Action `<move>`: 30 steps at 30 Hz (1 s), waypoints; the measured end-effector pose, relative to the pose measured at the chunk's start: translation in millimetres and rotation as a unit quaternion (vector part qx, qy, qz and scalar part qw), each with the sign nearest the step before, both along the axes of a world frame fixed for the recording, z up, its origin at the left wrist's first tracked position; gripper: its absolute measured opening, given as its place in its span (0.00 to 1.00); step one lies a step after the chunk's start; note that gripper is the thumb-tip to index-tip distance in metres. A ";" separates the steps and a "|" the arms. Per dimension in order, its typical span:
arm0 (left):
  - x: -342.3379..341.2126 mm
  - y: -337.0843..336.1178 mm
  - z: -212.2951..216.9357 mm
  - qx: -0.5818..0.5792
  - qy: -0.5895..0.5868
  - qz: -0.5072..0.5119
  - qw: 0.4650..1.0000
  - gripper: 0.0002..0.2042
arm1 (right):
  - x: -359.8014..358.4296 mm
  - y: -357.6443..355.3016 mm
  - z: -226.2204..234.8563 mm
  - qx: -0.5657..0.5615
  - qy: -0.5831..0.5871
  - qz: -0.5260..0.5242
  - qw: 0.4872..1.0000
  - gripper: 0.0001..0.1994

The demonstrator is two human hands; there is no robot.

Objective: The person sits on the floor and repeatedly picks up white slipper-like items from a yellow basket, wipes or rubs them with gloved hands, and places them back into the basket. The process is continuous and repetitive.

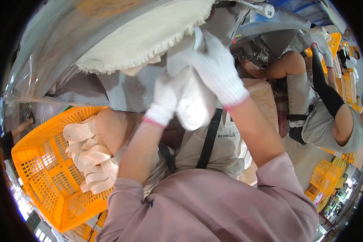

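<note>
A white foam clog (193,107) is held between my two hands just below a large cream cloth buffing wheel (145,38) with a frayed rim. My left hand (165,99), in a white knit glove with a pink cuff, grips the clog's left side. My right hand (215,66), gloved the same way, closes around its upper right part, near the wheel's edge. Motion smears both gloves and the clog. Whether the clog touches the wheel, I cannot tell. Several pale clogs (94,157) lie heaped in the orange basket (40,161) at my left.
A grey dusty machine housing (48,64) surrounds the wheel. A co-worker (330,117) with a black sleeve sits at the right. Orange crates (324,177) stand on the floor at the lower right. A white rod-like fixture (264,9) juts in at the top.
</note>
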State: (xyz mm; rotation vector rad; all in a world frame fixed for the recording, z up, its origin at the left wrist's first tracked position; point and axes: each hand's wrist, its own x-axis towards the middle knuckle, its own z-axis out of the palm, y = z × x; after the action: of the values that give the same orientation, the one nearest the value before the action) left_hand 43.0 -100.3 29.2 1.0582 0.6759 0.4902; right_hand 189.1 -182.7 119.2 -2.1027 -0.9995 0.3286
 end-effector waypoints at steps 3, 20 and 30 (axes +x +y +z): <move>69.1 -16.9 -27.1 -0.087 -0.049 0.122 0.988 0.18 | -12.6 -31.4 18.1 -0.017 0.031 0.038 0.999 0.38; 53.4 7.5 -23.2 0.119 0.025 -0.016 0.992 0.24 | 14.7 -13.7 19.4 -0.049 0.017 0.036 0.998 0.32; -15.5 -1.2 1.3 -0.426 -0.258 -0.057 0.865 0.31 | -88.2 -71.0 -4.0 -0.082 -0.336 0.280 0.895 0.19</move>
State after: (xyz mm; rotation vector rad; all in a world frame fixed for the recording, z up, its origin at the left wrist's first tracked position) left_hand 27.5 -101.5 30.5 0.1011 0.2773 0.2914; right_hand 101.0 -253.7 115.2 -2.0697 -2.0629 -0.0654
